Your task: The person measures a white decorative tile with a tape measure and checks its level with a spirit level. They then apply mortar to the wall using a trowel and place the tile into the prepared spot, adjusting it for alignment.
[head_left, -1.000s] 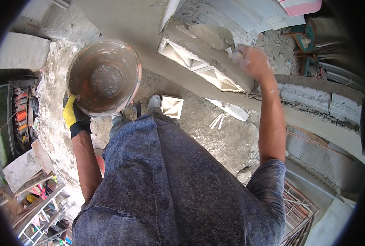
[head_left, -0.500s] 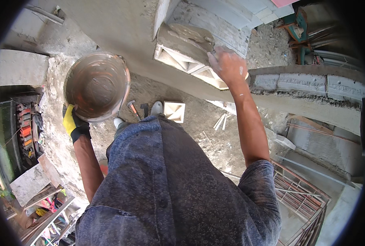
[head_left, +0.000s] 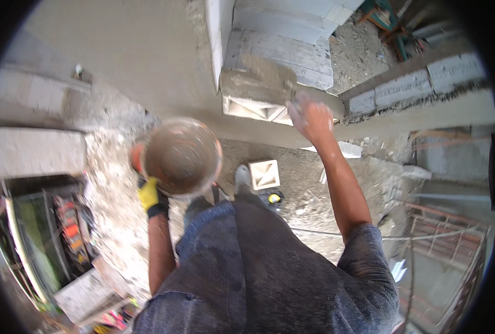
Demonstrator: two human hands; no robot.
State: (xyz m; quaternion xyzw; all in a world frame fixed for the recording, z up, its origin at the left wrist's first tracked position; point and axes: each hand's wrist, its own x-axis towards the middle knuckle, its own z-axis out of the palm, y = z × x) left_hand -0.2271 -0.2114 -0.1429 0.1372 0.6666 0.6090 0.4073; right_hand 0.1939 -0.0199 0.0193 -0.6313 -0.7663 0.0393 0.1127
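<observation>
risk: left hand (head_left: 151, 196) grips the pan (head_left: 181, 156) by its rim only, so it may tip, while right hand (head_left: 311, 118), grip unclear, presses mortar on the block (head_left: 257, 93) and could shift it.

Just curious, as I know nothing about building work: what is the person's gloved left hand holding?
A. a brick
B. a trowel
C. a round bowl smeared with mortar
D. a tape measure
C: the yellow-gloved left hand grips the rim of a round, mortar-coated bowl.
</observation>
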